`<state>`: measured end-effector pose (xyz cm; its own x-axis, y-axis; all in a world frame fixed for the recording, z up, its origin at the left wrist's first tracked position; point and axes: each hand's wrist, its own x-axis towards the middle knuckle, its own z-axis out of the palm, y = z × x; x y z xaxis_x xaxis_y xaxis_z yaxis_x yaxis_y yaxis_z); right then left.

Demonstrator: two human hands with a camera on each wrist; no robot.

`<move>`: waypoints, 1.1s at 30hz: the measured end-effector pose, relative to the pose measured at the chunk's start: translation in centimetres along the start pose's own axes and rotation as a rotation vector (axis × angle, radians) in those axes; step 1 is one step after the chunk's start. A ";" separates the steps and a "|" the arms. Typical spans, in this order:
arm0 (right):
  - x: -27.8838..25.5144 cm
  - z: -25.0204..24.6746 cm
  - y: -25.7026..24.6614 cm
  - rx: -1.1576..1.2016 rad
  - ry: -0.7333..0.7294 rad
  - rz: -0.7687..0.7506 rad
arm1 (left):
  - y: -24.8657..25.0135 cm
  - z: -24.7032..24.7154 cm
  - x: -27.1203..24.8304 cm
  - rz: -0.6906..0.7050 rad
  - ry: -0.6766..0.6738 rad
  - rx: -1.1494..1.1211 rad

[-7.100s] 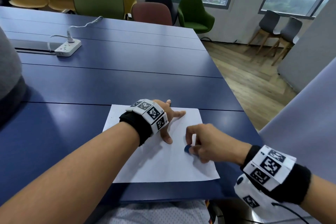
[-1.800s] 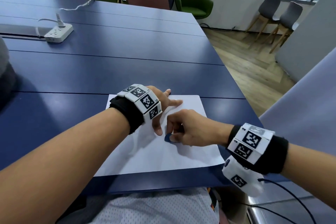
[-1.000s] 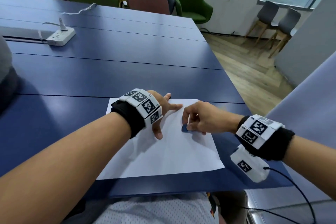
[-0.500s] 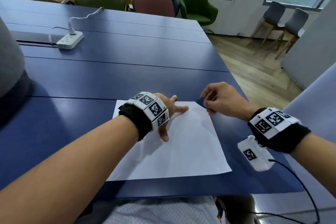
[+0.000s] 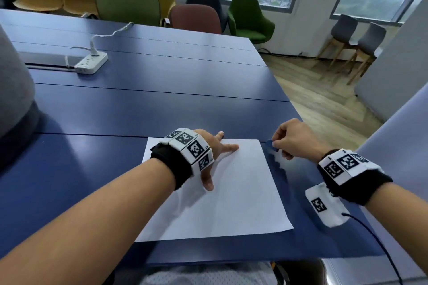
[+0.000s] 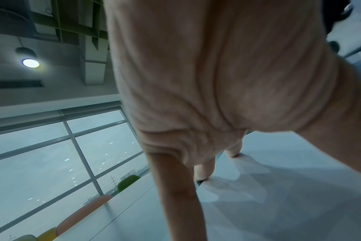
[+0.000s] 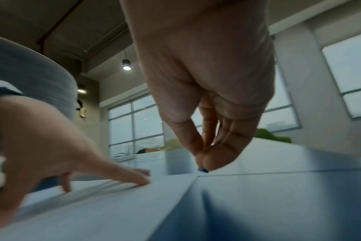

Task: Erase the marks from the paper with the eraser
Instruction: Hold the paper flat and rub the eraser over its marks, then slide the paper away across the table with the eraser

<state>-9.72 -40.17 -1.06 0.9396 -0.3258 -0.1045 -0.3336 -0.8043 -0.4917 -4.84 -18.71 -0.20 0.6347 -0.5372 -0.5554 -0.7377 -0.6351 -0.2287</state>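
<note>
A: Near to far. The paper [image 5: 215,190] lies close to our near table [image 5: 162,104] edge, long axis running away from us. No marks readable on it from the head view.

B: Hands?

A: Our left hand [image 5: 214,152] is on the sheet's far left part, fingers [image 7: 134,176] spread straight, pressing it flat, holding nothing. Our right hand [image 5: 294,140] sits just off the far right corner, over bare table, thumb and fingertips pinched round the blue eraser [image 5: 271,146].

B: So the eraser is off the sheet?

A: Yes, just beside its right edge; only a blue sliver [image 7: 203,170] shows under the fingertips in the wrist view. We can't tell if it touches the table. Right hand is the nearer one for any stroke; the sheet lies to its left.

B: Containers?

A: None. Only a power strip [image 5: 91,62] far left.
</note>
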 end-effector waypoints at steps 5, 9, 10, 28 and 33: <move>1.6 -1.2 1.1 -0.256 -0.055 0.011 | 0.0 -0.5 0.0 -0.001 -0.039 0.018; 1.9 0.4 -1.0 -0.258 -0.144 -0.273 | -0.1 -1.0 -0.3 0.019 -0.061 -0.003; 1.9 1.0 -1.3 -0.280 -0.198 -0.293 | -0.2 -1.1 -0.2 0.029 -0.069 -0.021; 1.3 2.2 -1.6 -0.039 -0.090 -0.310 | -15.8 4.5 -5.1 -0.232 0.135 -0.656; 0.5 1.6 -2.4 0.023 -0.062 -0.338 | -16.7 6.0 -5.3 -0.236 0.198 -0.935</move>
<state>-8.32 -37.63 -1.31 0.9998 -0.0111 0.0158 -0.0011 -0.8499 -0.5269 2.71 -1.94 1.76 0.8324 -0.3691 -0.4134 -0.1620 -0.8754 0.4553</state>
